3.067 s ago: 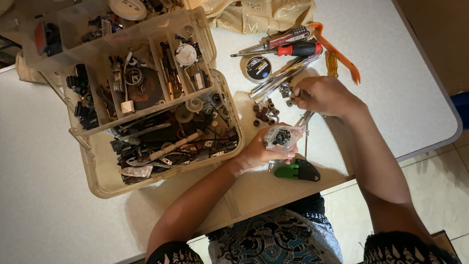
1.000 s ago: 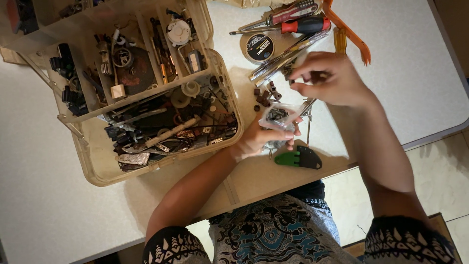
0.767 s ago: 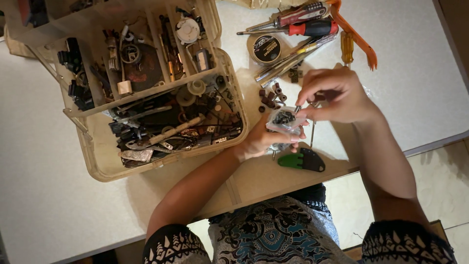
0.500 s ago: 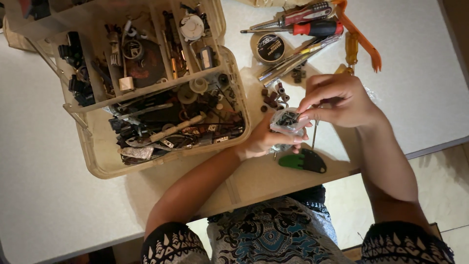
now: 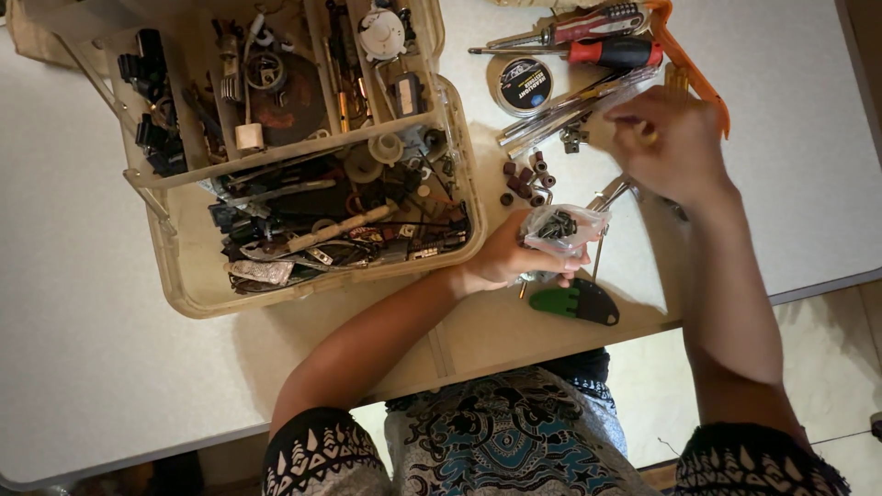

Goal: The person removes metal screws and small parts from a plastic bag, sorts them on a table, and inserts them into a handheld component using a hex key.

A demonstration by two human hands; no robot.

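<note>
My left hand [image 5: 511,259] rests on the white table and grips a small clear plastic bag [image 5: 562,226] of dark screws, its mouth facing up. My right hand [image 5: 673,145] hovers farther back, over a pile of long metal tools [image 5: 562,107], apart from the bag. Its fingers are curled together; whether they pinch anything is hidden. A few small brown cylinders [image 5: 525,175] lie between the bag and the tool pile. A shiny metal tool [image 5: 610,194] pokes out from under my right hand.
A beige plastic toolbox [image 5: 195,296] crammed with small hardware stands open at the left, its tray [image 5: 276,152] tilted across the top. Two red-handled screwdrivers [image 5: 602,35], a round tin [image 5: 523,84], an orange tool [image 5: 691,57] and a green-and-black tool [image 5: 577,302] lie around. The table edge [image 5: 827,280] is near right.
My right hand has left the mouth of the bag and moved up and right to the tool pile. My left hand keeps hold of the bag in the same place.
</note>
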